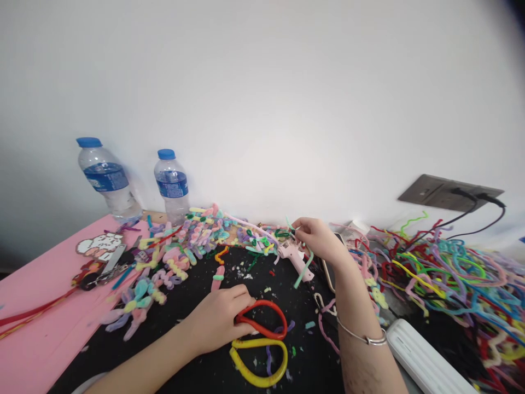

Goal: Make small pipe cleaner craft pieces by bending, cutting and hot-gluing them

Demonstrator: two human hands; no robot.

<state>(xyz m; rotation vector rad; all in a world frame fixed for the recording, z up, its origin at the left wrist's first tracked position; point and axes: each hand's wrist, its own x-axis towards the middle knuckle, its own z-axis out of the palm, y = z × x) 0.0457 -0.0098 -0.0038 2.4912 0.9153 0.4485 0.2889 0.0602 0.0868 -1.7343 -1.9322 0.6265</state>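
My left hand [223, 318] rests on the black work surface, its fingers closed round one end of the red handle loop [279, 309] of a pair of scissors. The yellow loop [262, 381] lies just below. My right hand [314, 234] is raised near the wall above the pink glue gun [295, 261], its fingers pinched. A pale green fuzzy stem [304, 271] hangs below that hand, and thin green ends show at its fingertips. A pink fuzzy piece with a green band [218, 277] lies just beyond my left hand.
Two water bottles [172, 186] stand at the back left. Pastel fuzzy pieces [164, 262] are heaped at the left, beside a pink sheet [36, 273]. Tangled coloured stems [459, 279] fill the right, near a white device [426, 358] and a wall socket [443, 192] with cables.
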